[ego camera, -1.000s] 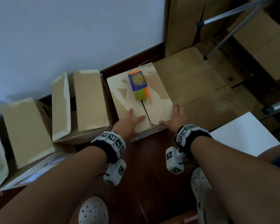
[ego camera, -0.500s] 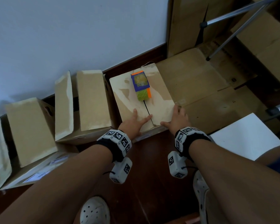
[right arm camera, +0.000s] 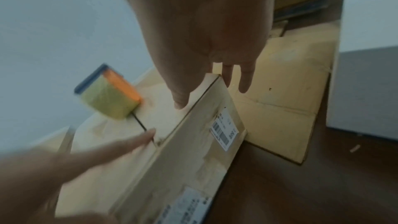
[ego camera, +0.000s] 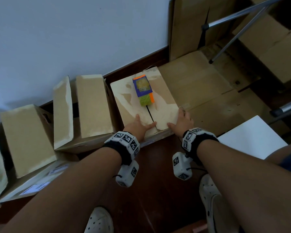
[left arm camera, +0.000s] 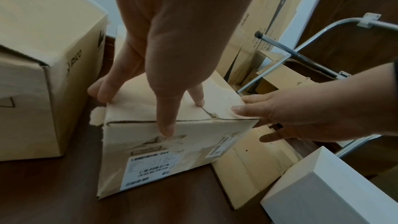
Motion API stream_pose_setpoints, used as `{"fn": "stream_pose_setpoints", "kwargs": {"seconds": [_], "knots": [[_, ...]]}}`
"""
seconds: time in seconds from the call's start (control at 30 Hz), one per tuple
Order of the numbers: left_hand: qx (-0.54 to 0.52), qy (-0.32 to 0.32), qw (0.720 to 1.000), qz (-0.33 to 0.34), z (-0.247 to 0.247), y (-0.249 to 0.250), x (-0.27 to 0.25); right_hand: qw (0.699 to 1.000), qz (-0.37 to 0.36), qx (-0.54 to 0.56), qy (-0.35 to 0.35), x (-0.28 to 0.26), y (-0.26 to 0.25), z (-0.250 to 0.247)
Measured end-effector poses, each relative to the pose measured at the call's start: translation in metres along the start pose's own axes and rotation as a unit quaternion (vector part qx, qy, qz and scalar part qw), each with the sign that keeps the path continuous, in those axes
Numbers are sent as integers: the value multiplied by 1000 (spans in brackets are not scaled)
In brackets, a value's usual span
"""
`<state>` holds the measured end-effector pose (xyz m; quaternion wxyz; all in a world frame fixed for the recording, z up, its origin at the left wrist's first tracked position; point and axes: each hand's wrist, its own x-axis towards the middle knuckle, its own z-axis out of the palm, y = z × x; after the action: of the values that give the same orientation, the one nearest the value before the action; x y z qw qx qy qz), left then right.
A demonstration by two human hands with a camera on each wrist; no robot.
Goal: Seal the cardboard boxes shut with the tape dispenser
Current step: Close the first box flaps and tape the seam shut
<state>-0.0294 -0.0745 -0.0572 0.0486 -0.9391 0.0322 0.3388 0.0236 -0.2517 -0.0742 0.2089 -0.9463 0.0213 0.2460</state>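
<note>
Cardboard box [ego camera: 144, 111] sits at the centre of the head view against the wall's dark skirting, flaps folded down with a dark seam gap, and the tape dispenser [ego camera: 144, 92] lies loose on its far half over that seam. Should the palms lift before tape goes on, the flaps would likely spring apart, and a jolt could slide the dispenser off. Left hand [ego camera: 138, 126] and right hand [ego camera: 181, 122] grasp nothing: both lie flat, fingers extended, pressing the near flap edges beside the seam.
</note>
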Motion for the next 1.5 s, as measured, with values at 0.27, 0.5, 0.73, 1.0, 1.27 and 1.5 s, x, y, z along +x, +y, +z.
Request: {"fn": "stream_pose_setpoints", "kwargs": {"seconds": [0.27, 0.5, 0.73, 1.0, 1.27, 1.5], "knots": [[10, -6, 1000, 5, 0, -1, 2, 999, 27, 16, 17, 26, -13, -25], [4, -14, 1000, 12, -3, -1, -2, 984, -106, 139, -22, 38, -81, -54], [-3, -11, 1000, 11, -5, -3, -6, 956, -74, 252, -128, 58, -124, -52], [-18, -25, 1000, 3, -8, -3, -12, 893, 22, 413, -176, 66, -130, -41], [-37, -35, 999, 7, -19, -3, -22, 876, 24, 428, -219, 57, -143, -40], [-77, -33, 996, -27, -29, 0, -33, 929, 7, 312, -199, 84, -127, -19]]}}
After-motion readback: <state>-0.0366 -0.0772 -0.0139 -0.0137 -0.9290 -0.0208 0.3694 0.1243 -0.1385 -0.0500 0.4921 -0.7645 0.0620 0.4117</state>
